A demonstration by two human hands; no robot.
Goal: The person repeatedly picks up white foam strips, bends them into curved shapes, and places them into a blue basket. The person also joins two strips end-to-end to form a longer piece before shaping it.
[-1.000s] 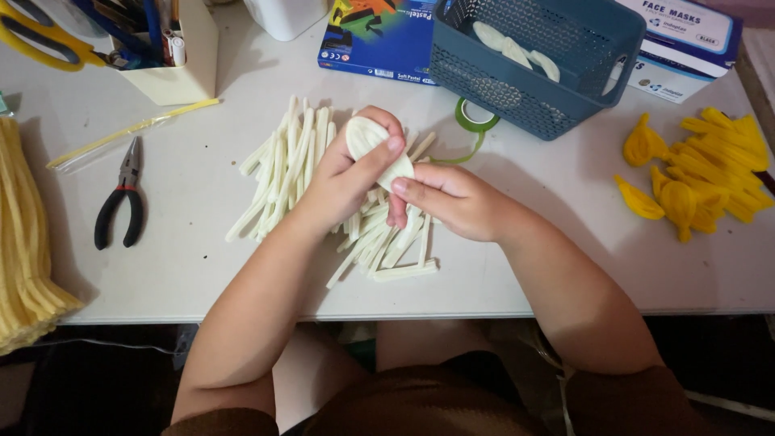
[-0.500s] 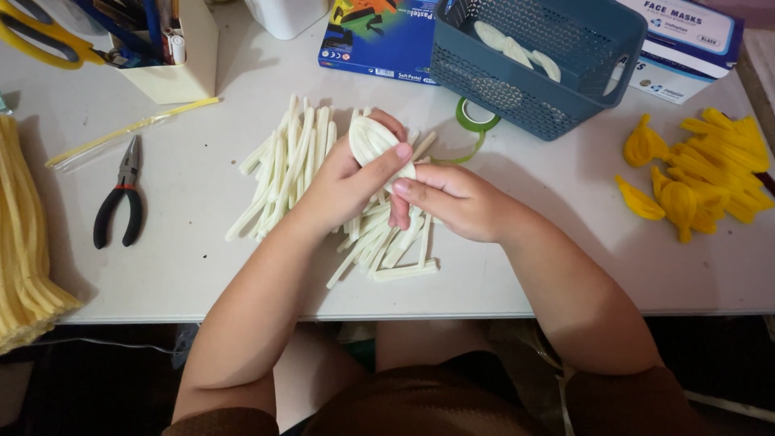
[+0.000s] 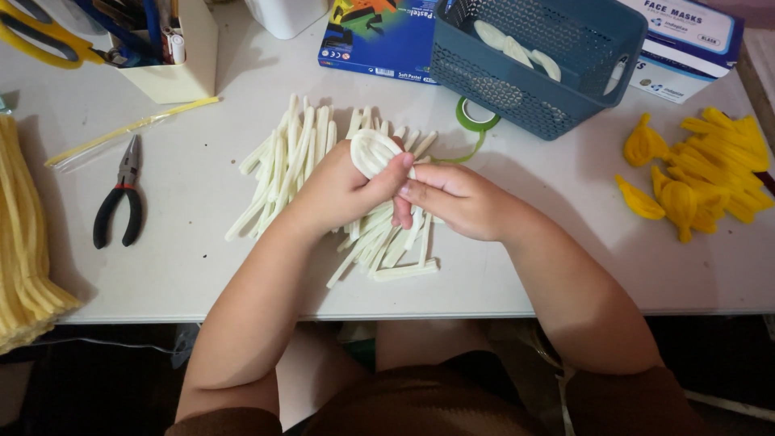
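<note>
your left hand (image 3: 343,190) is closed around a pale cream strip bent into a loop (image 3: 373,151), the thumb pressed across its lower part so the rounded end stands up above your fingers; that grip is tight on it. your right hand (image 3: 456,200) sits just beside, its fingertips (image 3: 410,192) touching the left thumb and the base of the loop, pinching there (how much of the strip it has hold of is hidden by the fingers). both hands hover over a loose pile of straight cream strips (image 3: 303,157) spread on the white surface (image 3: 194,266), roughly at its middle. to your left lie black-handled pliers (image 3: 119,200), a thin yellow strip in a clear sleeve (image 3: 129,129) and a thick bundle of pale yellow cords (image 3: 23,242) at the edge. behind the pile sit a roll of green tape (image 3: 476,115) and a blue mesh basket (image 3: 533,89) holding a few more cream pieces. far right there is a heap of yellow balloons (image 3: 702,173).
</note>
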